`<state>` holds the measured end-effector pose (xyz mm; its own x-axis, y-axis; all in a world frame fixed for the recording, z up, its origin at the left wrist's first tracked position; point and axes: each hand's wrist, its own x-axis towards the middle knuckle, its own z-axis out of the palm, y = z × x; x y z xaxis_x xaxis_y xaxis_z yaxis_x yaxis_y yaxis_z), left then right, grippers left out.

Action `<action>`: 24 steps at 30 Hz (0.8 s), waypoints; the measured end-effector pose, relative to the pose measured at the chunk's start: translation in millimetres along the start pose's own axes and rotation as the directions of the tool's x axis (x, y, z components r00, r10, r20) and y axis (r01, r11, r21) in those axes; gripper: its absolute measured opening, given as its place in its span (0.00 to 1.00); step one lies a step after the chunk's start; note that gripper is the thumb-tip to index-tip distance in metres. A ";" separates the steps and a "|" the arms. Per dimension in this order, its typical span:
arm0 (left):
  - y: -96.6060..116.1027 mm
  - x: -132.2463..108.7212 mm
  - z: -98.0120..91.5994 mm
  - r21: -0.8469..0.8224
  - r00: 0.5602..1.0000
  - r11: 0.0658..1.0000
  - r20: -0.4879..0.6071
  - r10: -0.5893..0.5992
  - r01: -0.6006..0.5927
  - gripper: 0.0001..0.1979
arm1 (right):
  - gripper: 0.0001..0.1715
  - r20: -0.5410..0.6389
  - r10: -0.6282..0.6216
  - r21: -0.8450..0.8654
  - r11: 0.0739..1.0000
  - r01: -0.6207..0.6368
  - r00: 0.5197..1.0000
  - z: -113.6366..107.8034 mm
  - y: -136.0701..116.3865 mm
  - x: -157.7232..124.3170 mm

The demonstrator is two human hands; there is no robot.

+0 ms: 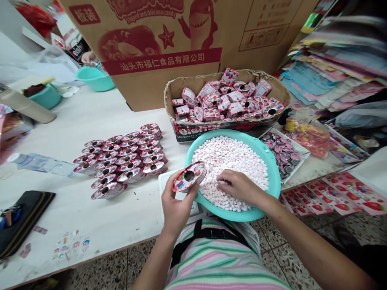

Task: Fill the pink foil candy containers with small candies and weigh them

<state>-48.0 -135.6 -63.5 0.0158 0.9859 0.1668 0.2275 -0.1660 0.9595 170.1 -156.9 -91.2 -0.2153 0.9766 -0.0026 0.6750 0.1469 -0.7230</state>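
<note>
My left hand (178, 203) grips a small oval candy box (196, 174) between thumb and fingers, its round dark hole facing up. The box is tilted above the left rim of a turquoise basin (273, 161). Small white candies (229, 151) fill the basin. My right hand (237, 186) is down among them, its fingers curled and pinched together on candies; how many it holds is hidden. To the left, rows of similar oval boxes (130, 163) stand on the table with their holes up.
A cut-down carton (208, 135) full of wrapped candy boxes stands behind the basin, before a large cardboard box (145, 88). To the right lie a tray of round lids (286, 155) and stacked printed sheets (329, 68). A bottle (45, 163) and black pouch (26, 219) lie left. Another person's hand (90, 59) shows behind.
</note>
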 end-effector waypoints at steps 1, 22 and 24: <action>0.8 -0.2 1.3 0.010 1.000 1.000 0.012 0.010 -0.010 0.23 | 0.06 0.000 -0.001 0.009 1.000 0.001 1.000 -2.8 0.3 0.9; 17.8 -8.6 32.0 0.051 0.904 0.970 0.376 0.203 -0.239 0.19 | 0.15 0.001 -0.199 -0.039 0.979 0.199 0.980 -76.3 -78.0 6.3; 17.6 -10.1 32.6 0.039 0.904 0.972 0.377 0.201 -0.233 0.19 | 0.16 0.002 -0.196 -0.061 0.979 0.196 0.981 -75.3 -77.8 6.7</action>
<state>-12.4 -147.8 -55.7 0.4269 0.8666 0.2585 0.2558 -0.3899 0.8846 169.3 -149.9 17.0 -0.3446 0.9286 0.1378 0.6614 0.3443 -0.6663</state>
